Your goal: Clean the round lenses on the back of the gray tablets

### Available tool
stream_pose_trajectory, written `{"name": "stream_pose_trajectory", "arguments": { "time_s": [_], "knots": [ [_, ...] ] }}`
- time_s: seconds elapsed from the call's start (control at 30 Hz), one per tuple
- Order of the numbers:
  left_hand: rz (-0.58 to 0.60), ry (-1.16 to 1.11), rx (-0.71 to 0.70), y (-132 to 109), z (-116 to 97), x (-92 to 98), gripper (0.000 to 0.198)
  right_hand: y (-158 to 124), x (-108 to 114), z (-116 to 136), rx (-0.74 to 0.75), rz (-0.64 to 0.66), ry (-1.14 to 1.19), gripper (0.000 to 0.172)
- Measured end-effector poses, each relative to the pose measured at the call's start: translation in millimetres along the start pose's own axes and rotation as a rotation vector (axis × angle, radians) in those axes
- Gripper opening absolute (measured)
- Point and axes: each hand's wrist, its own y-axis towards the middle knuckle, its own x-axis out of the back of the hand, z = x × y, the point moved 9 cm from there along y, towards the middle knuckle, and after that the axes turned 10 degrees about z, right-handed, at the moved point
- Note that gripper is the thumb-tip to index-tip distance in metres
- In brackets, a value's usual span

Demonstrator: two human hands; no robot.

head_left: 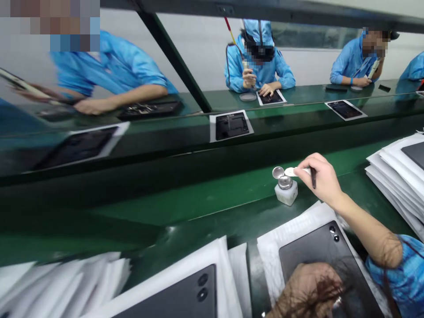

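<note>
Fingers (303, 167) of the right hand (321, 176) pinch a slim white implement (290, 172) beside the raised round metal lid (278, 172) of a squat, square white bottle (286, 194); the left hand (308, 280), its grip indeterminable beneath stray hair (331, 289), overlies a rectangular dark-grey tablet (308, 245).

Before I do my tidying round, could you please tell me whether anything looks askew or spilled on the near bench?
Only mildly: the far-left stack and far-right stack of white sheets have uneven, fanned-out edges rather than squared ones. The small bottle stands with its lid open, and I see no spill.
</note>
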Motion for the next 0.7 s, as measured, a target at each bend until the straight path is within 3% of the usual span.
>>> {"name": "stream_pose_trajectory", "arguments": {
  "time_s": [0.1, 0.2, 0.3, 0.4, 0.47, 0.53, 0.6, 0.7],
  "knots": [
    [-0.034, -0.082, 0.029, -1, 0, 8.6, 0.012, 18, -28, 7, -0.019, 0.087, -0.039, 0.016],
    [-0.087, -0.112, 0.010, -4, -15, 20.0, 0.024, 9, -27, 9, -0.023, 0.104, -0.055, 0.010],
    [-0.133, -0.144, -0.028, -6, -29, 28.1, 0.021, -24, -4, 10, -0.002, 0.132, -0.003, 0.012],
    [-0.170, -0.166, -0.059, -6, -38, 32.1, 0.015, -72, 6, 9, 0.012, 0.373, 0.123, 0.025],
    [-0.172, -0.173, -0.075, -5, -43, 32.9, 0.013, -106, 1, 3, -0.039, 0.575, 0.184, 0.023],
    [-0.174, -0.175, -0.095, -6, -49, 34.9, 0.014, -134, -1, -3, -0.087, 0.670, 0.210, 0.014],
    [-0.197, -0.170, -0.116, -7, -54, 38.8, 0.018, -151, -4, -5, -0.081, 0.690, 0.232, 0.006],
    [-0.256, -0.145, -0.158, -12, -61, 44.6, 0.031, -159, -5, -3, -0.029, 0.612, 0.234, 0.009]
  ]
}}
